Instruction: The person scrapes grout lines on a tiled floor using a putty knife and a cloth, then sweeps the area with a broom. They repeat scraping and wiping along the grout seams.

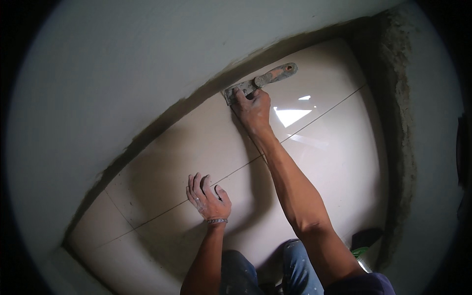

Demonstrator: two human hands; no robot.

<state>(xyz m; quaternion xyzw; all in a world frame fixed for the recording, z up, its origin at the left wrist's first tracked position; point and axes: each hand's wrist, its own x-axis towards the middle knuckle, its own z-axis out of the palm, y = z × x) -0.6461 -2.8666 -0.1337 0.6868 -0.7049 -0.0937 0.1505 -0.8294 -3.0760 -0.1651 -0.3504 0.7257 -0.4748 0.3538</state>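
My right hand (pixel 254 112) reaches far forward, its fingers and thumb pinched on the blade of a putty knife (pixel 277 74). The blade's edge is at the far side of the floor, close to the foot of the wall, by a dark joint between tiles. The worn handle, smeared with grey, points up and to the right. My left hand (pixel 210 200) rests on the pale glossy floor tiles (pixel 196 142) with its fingers apart, beside a thin joint line. Pale dust coats its fingers, and a bracelet circles the wrist.
A grey wall (pixel 118 73) runs along the far left side, with a rough brown strip (pixel 162 123) at its foot. Another wall (pixel 432 123) with a crumbly edge stands at right. A green and dark object (pixel 361 250) is near my right elbow.
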